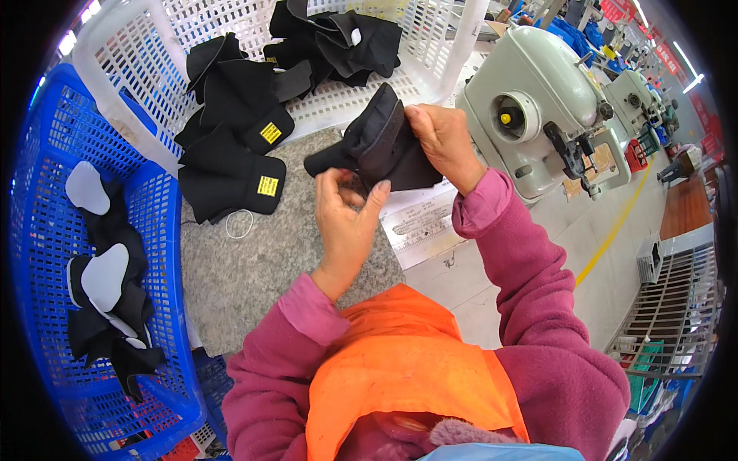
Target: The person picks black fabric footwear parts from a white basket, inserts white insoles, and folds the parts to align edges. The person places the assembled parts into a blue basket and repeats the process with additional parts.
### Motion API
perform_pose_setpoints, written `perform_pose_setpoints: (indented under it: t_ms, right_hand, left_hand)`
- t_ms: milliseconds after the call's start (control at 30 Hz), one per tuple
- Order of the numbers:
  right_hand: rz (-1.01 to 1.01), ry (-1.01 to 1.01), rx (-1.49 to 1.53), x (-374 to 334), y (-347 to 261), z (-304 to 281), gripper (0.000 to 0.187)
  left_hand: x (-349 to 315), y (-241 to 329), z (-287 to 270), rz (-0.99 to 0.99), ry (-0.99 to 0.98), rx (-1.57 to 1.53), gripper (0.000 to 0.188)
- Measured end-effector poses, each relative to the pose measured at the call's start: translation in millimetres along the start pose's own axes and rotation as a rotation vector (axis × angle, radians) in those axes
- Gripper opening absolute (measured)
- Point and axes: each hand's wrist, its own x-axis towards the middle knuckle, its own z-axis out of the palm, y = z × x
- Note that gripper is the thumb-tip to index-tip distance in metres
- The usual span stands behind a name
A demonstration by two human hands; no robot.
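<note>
A black fabric bootie, the kind a shoe's inner sock has, is held up in front of me above the mottled grey tabletop. My right hand pinches its upper right edge between thumb and fingers. At its lower left my left hand has thumb and bent fingers closed on the fabric's lower edge. More black booties lie just left of my hands, two with yellow labels on their rounded ends. A thin white loop rests beside them on the table.
A white plastic basket with more black booties stands behind the table. To the left, a blue basket holds black pieces with white sole shapes. A grey-green industrial sewing machine is at my right, near a printed paper sheet.
</note>
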Motion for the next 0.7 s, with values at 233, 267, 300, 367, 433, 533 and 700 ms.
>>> perform_pose_setpoints:
  t_ms: [233, 267, 300, 367, 433, 533, 700]
  right_hand:
    - [-0.155, -0.016, 0.037, -69, -26, -5, 0.024]
    - [-0.136, -0.001, 0.031, -71, -25, -6, 0.022]
    - [-0.033, 0.049, 0.072, -71, -22, -7, 0.021]
    - [0.107, 0.203, 0.183, -61, -13, -14, 0.021]
    - [0.239, 0.157, 0.370, -49, -5, -17, 0.030]
    - [0.411, -0.256, 0.262, -42, -2, -19, 0.038]
    - [0.361, -0.216, 0.571, -41, -12, -6, 0.036]
  left_hand:
    - [33, 7, -13, -0.155, -0.171, -0.661, 0.023]
    - [36, 8, -16, -0.157, -0.180, -0.668, 0.024]
    - [39, 8, -18, -0.167, -0.195, -0.672, 0.025]
    - [45, 7, -22, -0.194, -0.233, -0.678, 0.029]
    - [48, 4, -22, -0.213, -0.246, -0.726, 0.033]
    - [52, -1, -23, -0.196, -0.271, -0.837, 0.042]
    - [55, -3, -25, -0.124, -0.271, -0.765, 0.041]
